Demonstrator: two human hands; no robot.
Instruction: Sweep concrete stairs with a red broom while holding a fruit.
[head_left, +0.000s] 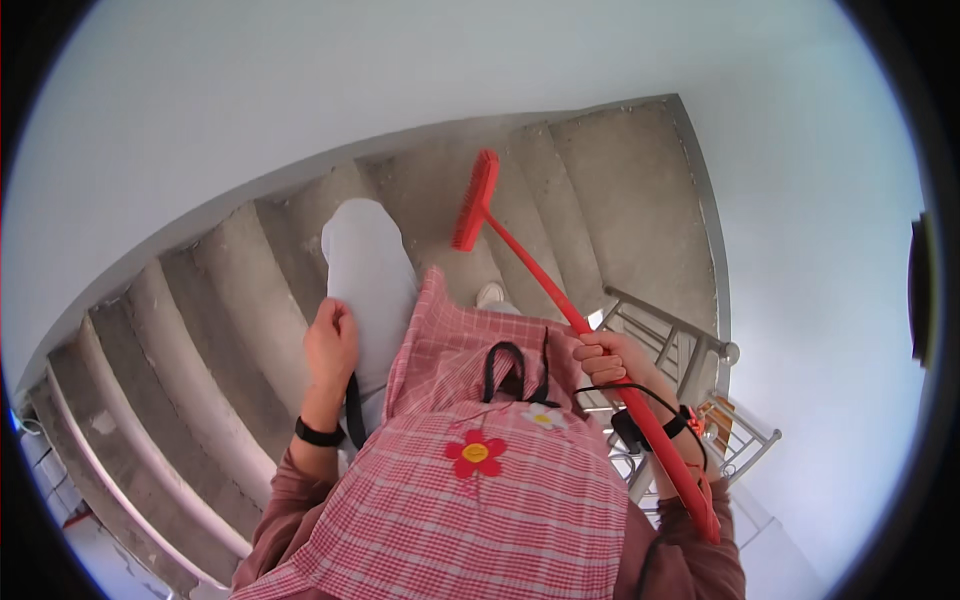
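My right hand (609, 357) grips the handle of a red plastic broom (540, 281). The broom slants up and to the left, and its head (478, 201) with short red bristles is over the concrete stairs (247, 274). Whether the bristles touch a step, I cannot tell. Beside my raised knee in light grey trousers (367, 262), my left hand (330, 341) is loosely curled with nothing in it. A red checked apron (487, 517) with flower patches covers my front. One pale shoe (490, 293) shows past its hem.
A metal stair railing (667, 330) runs close by my right arm, with another section (750, 454) further down. Pale walls (375, 67) with a grey skirting band border the steps. A landing (630, 172) lies at the upper right. Black cords hang around my right wrist.
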